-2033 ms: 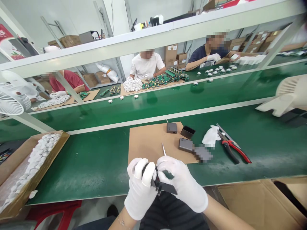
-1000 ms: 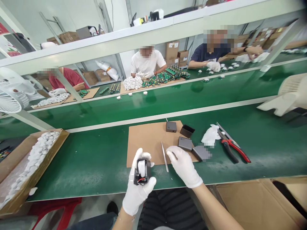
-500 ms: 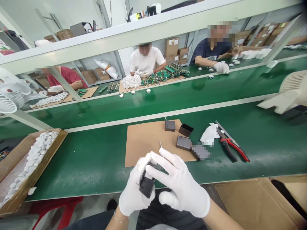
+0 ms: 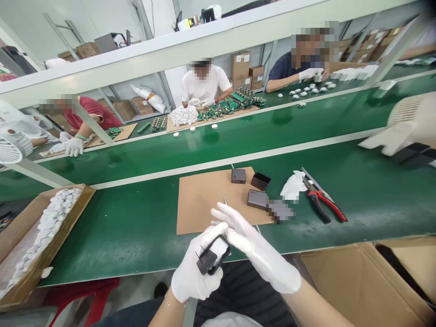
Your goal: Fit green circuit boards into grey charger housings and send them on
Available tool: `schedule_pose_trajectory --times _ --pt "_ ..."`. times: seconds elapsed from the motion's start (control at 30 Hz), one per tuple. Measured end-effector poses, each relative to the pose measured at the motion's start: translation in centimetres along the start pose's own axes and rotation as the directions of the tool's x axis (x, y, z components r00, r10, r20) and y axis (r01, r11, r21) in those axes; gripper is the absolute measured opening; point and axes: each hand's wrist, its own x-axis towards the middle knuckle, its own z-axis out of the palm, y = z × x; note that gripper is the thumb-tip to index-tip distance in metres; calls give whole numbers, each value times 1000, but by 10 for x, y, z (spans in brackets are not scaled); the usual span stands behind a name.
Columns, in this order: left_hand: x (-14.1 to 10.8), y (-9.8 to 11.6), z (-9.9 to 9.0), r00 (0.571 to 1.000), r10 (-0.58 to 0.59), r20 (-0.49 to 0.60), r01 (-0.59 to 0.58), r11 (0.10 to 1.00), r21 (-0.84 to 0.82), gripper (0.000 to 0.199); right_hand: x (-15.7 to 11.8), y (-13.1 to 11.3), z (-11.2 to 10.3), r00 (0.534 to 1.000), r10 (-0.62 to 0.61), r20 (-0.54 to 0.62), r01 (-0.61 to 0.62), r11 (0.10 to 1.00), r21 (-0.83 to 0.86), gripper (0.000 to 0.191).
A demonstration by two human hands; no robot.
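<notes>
My gloved left hand [image 4: 194,272] is wrapped around a small black plastic housing [image 4: 207,262] above the table's front edge. Something white shows inside the housing's open side, and thin dark points stick out on its left. My gloved right hand [image 4: 260,250] has its fingers stretched out flat, its edge at the housing's upper right; its thumb is hidden. Beyond the hands, on a cardboard sheet [image 4: 195,200], lie a dark grey box [image 4: 238,175], an open black shell [image 4: 260,180] and another grey box [image 4: 257,199]. A thin light tip [image 4: 225,200] shows behind my right fingers.
Red-and-black pliers [image 4: 318,200] lie right of a crumpled white piece [image 4: 293,186]. A carton of white parts [image 4: 57,213] stands left, a fan [image 4: 405,122] right. Cardboard boxes [image 4: 344,277] sit front right. Co-workers handle circuit boards [image 4: 228,106] across the bench.
My right fingers have straightened and moved off the front of the housing. The housing has tilted, and its white inside now shows. The view has shifted slightly.
</notes>
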Motion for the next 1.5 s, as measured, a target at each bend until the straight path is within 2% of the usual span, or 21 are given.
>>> schedule_pose_trajectory --times 0.07,0.13,0.33,0.5,0.57,0.67,0.77,0.9,1.0,1.1,1.17,1.3,1.37,1.43,1.5 --pt "3 6 -1 999 40 36 -43 995 88 63 1 -4 4 994 76 73 -77 997 1 78" --pt "6 12 -3 992 69 107 -83 987 136 63 0 -7 5 992 90 92 -87 995 -41 81" --pt "10 20 -12 929 174 327 -248 948 200 70 -10 -10 5 980 112 165 -74 973 -217 65" --pt "10 16 -13 907 206 367 -282 945 165 67 -15 -3 9 997 34 64 -6 920 -392 50" --pt "9 14 -14 915 188 356 -256 954 154 63 -15 -1 7 995 53 87 -17 929 -370 51" --pt "8 9 -14 942 110 316 -166 973 157 60 -11 -1 2 978 89 186 -43 971 -237 46" --pt "8 1 -15 954 -6 301 -30 993 114 59 -4 4 2 987 114 114 -92 979 -184 42" --pt "10 -16 -12 939 -164 303 153 986 61 63 10 24 3 993 109 35 -103 984 -144 43" --pt "13 -29 -10 925 -238 297 258 966 -28 63 17 33 -9 983 155 94 -147 986 -82 36" --pt "16 -32 -12 926 -220 307 270 954 -132 55 19 26 -24 973 116 199 -97 990 -103 51" --pt "19 -29 -13 929 -186 320 250 953 -172 51 17 16 -28 972 71 223 -39 989 -143 58" --pt "25 -18 -16 908 -168 383 216 973 -87 50 10 4 -20 972 90 219 -62 989 -131 41" --pt "26 -15 -15 895 -154 420 200 977 -67 49 7 4 -15 981 59 187 -32 989 -143 39" --pt "24 -13 -12 889 -164 428 244 960 -139 51 8 6 -15 975 22 221 10 990 -142 37" --pt "24 -13 -8 896 -212 389 338 895 -290 54 13 10 -23 962 -17 274 30 999 -43 41"
